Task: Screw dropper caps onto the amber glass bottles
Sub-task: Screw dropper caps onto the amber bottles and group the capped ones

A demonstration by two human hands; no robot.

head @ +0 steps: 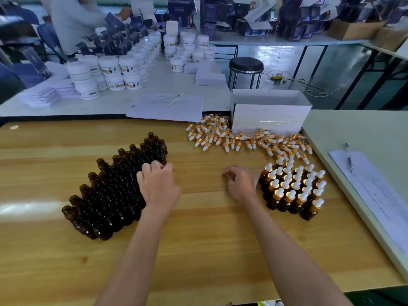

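Observation:
A dense block of uncapped amber glass bottles stands on the left of the wooden table. My left hand lies over the block's right edge with its fingers curled down among the bottles; the back of the hand hides whether it grips one. A loose pile of gold-and-white dropper caps lies at the back right. Capped amber bottles stand grouped on the right. My right hand hovers just left of that group, its fingers loosely curled, with nothing seen in it.
A white open box stands behind the caps. Papers with a pen lie at the table's back edge. More papers and a pen lie on the grey table to the right. White jars, a stool and a person are beyond.

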